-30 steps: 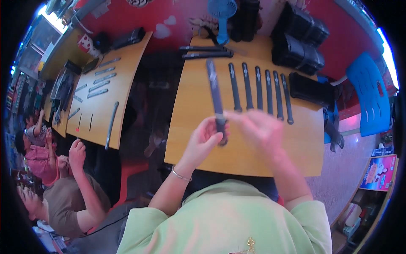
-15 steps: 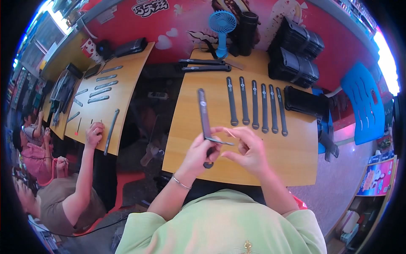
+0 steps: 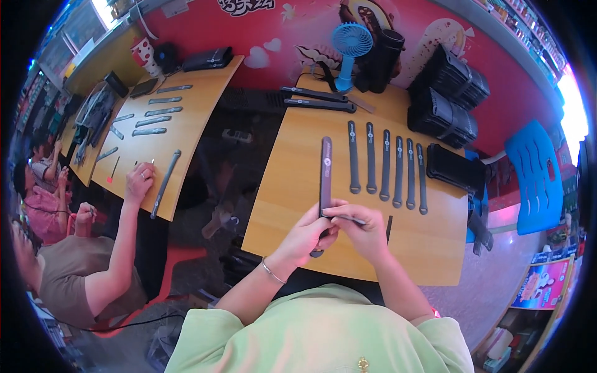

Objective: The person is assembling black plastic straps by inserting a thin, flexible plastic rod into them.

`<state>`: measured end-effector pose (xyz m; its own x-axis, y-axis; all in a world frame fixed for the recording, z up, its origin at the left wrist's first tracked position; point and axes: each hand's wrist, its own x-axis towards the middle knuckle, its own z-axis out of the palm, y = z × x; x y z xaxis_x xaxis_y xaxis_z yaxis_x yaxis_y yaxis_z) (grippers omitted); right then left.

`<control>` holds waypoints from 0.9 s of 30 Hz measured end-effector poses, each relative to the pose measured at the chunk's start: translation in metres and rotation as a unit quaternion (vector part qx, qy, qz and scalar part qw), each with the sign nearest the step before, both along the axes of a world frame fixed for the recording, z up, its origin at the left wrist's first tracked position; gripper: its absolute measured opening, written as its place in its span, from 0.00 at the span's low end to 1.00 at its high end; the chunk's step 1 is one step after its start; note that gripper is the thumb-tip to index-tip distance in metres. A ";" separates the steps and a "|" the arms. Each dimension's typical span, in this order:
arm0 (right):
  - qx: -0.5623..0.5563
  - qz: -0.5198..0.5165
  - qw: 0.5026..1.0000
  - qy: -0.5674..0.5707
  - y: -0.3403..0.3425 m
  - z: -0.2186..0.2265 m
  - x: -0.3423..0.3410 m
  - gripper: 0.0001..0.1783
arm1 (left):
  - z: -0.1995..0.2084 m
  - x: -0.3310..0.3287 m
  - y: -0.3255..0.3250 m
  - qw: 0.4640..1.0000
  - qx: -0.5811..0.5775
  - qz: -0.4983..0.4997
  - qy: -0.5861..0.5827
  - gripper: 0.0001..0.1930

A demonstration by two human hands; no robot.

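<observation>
My left hand is closed round a long, flat dark grey strap with a rounded end and a pale round mark. The strap stands up from the fist, and its lower end shows beneath the fingers. My right hand meets the left at the strap, thumb and fingers pinched on a thin dark strip that crosses the strap. How the strip joins the strap is hidden by the fingers. Beside the right hand, a narrow dark strip lies on the wooden table.
A row of several straps lies beyond my hands, with a black pouch and stacked black bundles to the right. Farther back stand a blue fan and two dark straps. At left, another person's hand works at a second table.
My right hand has closed from spread fingers to a pinch against the left hand at the strap. The view has shifted slightly. The narrow strip on the table now shows beside the right hand.
</observation>
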<state>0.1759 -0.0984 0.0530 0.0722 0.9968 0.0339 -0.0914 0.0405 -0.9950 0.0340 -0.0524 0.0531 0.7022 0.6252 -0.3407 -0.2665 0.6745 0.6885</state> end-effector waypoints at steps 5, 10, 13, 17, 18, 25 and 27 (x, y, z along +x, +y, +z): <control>0.036 -0.113 0.993 -0.001 0.020 0.005 0.017 0.09 | 0.011 -0.009 0.005 0.996 -0.010 -0.083 -0.025 0.15; 0.008 -0.284 0.958 0.036 0.038 0.014 0.107 0.07 | -0.004 -0.032 0.008 0.969 0.007 -0.244 0.039 0.12; 0.077 -0.336 0.938 0.027 0.046 0.033 0.129 0.09 | -0.010 -0.053 0.012 0.972 0.002 -0.228 0.051 0.10; 0.183 -0.385 0.901 0.084 0.047 0.060 0.164 0.11 | -0.027 -0.093 0.025 0.968 0.009 -0.245 0.061 0.10; 0.200 -0.393 0.894 0.079 0.053 0.064 0.151 0.11 | -0.034 -0.099 0.029 0.983 -0.007 -0.172 0.059 0.10; 0.221 -0.270 0.912 -0.215 0.087 0.023 0.075 0.09 | -0.033 -0.082 0.038 0.994 0.014 0.028 -0.108 0.23; 0.204 -0.186 0.904 -0.326 0.088 0.005 0.059 0.16 | -0.033 -0.077 0.041 0.991 0.021 0.042 -0.126 0.24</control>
